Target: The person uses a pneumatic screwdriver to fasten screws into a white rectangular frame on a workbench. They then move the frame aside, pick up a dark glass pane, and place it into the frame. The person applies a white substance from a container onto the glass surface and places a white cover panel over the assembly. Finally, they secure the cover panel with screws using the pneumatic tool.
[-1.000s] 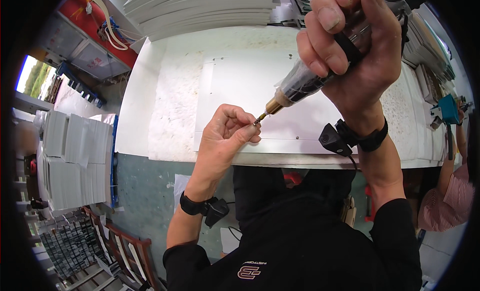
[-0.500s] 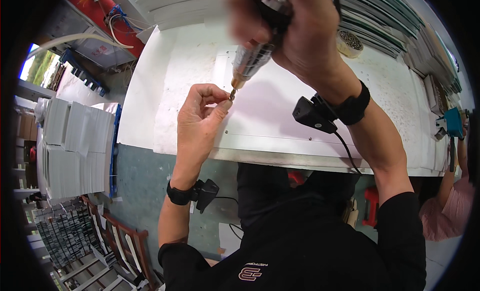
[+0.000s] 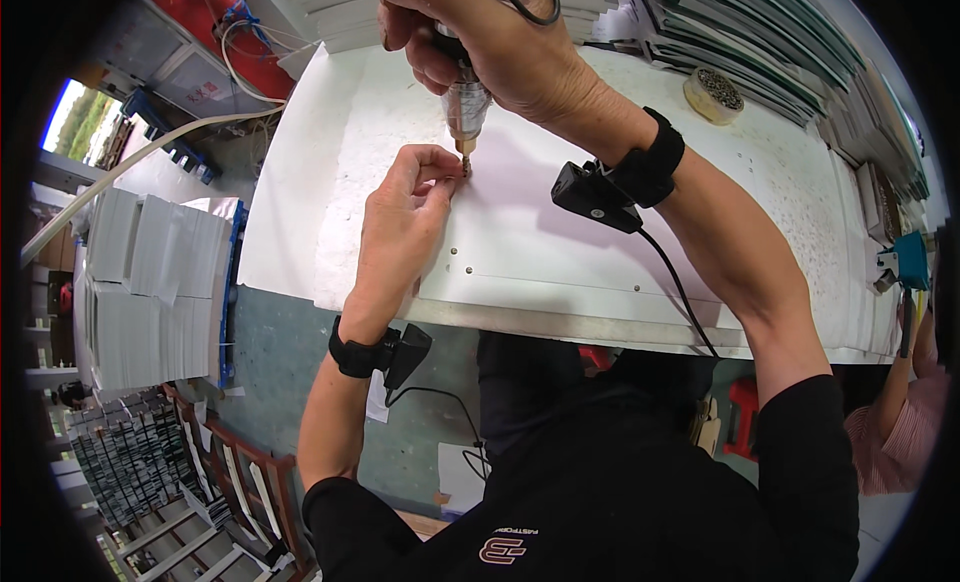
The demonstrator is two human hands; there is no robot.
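Driving tool and two hands over a white worktop (image 3: 290,217). The tool (image 3: 468,107), a slender cylinder with a glossy, transparent-looking wrapped body, tapers to a brass-coloured nose and a thin metal bit; it stands nearly upright over the left half of the worktop, between the far and near edges. Right hand (image 3: 490,42): fingers curled around the upper body of the tool, wrist raised, forearm slanting in from the worktop's near edge. Left hand (image 3: 400,212): thumb and forefinger drawn nearly together beside the bit tip, the other fingers bent; whether they grip a small piece there cannot be told. Beneath lies a smooth, flat white panel (image 3: 570,237), bearing small dark round spots (image 3: 469,270) toward the worktop's near edge. Black bands with boxy devices encircle both wrists. Toward the far right corner: a round, pale tub (image 3: 714,95) filled with small metallic pieces, beside thin, stacked sheets (image 3: 740,47) with dark and pale edges.
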